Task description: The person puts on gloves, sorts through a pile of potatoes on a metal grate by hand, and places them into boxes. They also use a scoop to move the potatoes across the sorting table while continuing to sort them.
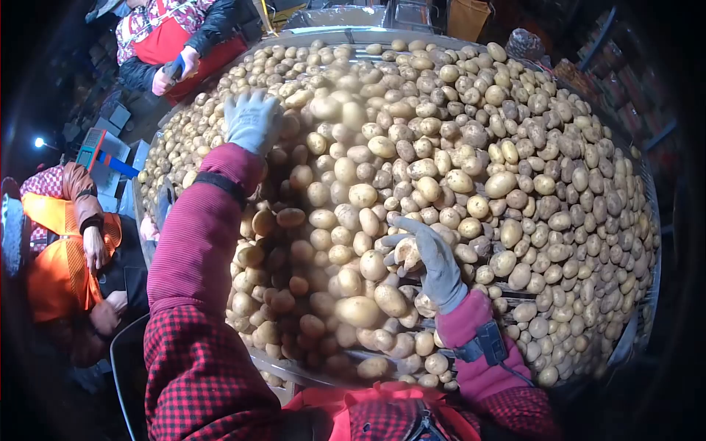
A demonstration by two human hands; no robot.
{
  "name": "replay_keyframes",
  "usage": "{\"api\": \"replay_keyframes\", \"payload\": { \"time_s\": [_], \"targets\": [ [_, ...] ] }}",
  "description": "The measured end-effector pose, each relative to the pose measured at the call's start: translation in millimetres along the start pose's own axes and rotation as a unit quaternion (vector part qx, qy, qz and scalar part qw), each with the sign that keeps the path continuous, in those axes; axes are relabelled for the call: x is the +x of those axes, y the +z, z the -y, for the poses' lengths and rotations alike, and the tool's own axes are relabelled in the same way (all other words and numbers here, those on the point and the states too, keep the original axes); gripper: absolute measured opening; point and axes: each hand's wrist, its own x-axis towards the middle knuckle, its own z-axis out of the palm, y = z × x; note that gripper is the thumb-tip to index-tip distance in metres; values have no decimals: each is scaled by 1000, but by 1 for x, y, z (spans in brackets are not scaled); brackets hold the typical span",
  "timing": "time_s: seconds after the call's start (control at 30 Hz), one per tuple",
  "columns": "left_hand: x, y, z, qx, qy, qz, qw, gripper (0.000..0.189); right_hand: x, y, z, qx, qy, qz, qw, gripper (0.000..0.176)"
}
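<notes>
A wide heap of potatoes [471, 184] in mixed sizes covers the table in front of me. My left hand [251, 121], in a pale work glove, reaches out over the far left of the heap. Its fingers are stretched out and apart, and nothing shows in them; the palm side is hidden. Close to my body, my right hand [435, 270] wears a grey glove. Its fingers curl around a potato [407, 254] with a darker, rough-looking patch. Smaller and larger potatoes lie directly beneath both hands.
A metal rim [651, 220] borders the table on the right. A person in a red apron [154, 42] stands at the far left, hands together. Nearer on the left is another person in an orange vest [62, 253]. Boxes [110, 151] stand behind; a filled bag [525, 44] sits beyond the table.
</notes>
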Motion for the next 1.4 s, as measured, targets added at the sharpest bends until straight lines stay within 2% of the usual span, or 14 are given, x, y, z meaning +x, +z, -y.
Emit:
{"api": "replay_keyframes", "payload": {
  "time_s": [0.1,0.3,0.4,0.43,0.5,0.63,0.7,0.83,1.0,1.03,1.1,1.23,1.37,1.4],
  "targets": [
    [39,-10,-47,-147,143,-72,976,38,0,0,7,-11,-1,10,1000,79],
    [107,27,-97,-231,155,273,921,52,1,-1,7,75,55,12,996,87],
    [112,42,-87,-373,54,282,882,47,2,-1,3,108,72,-2,992,87],
    [114,51,-89,-249,93,196,944,44,2,-1,-2,105,64,-4,992,87],
    [105,63,-89,-197,52,92,975,34,4,-3,-9,102,61,-7,993,87],
    [82,47,-78,-328,-34,102,938,28,3,-2,-14,84,43,0,995,80],
    [65,40,-64,-586,-102,102,798,55,4,-1,-12,78,45,-4,996,78],
    [-3,-32,-58,-837,-23,2,547,97,4,7,-5,123,22,-12,992,75],
    [-125,-114,-70,-901,-126,-77,407,99,4,2,-19,106,23,0,994,68],
    [-145,-121,-71,-917,-152,-82,359,97,6,6,-22,36,-56,-28,997,65],
    [-183,-132,-73,-928,-203,-94,299,88,4,9,-17,218,24,-11,976,62],
    [-261,-142,-66,-936,-205,-123,259,76,9,12,-17,256,55,-24,965,57],
    [-327,-141,-69,-887,-374,-127,239,64,8,17,-18,230,32,-31,972,68],
    [-340,-139,-72,-856,-397,-155,292,61,8,19,-14,241,50,-36,968,68]
  ]
}}
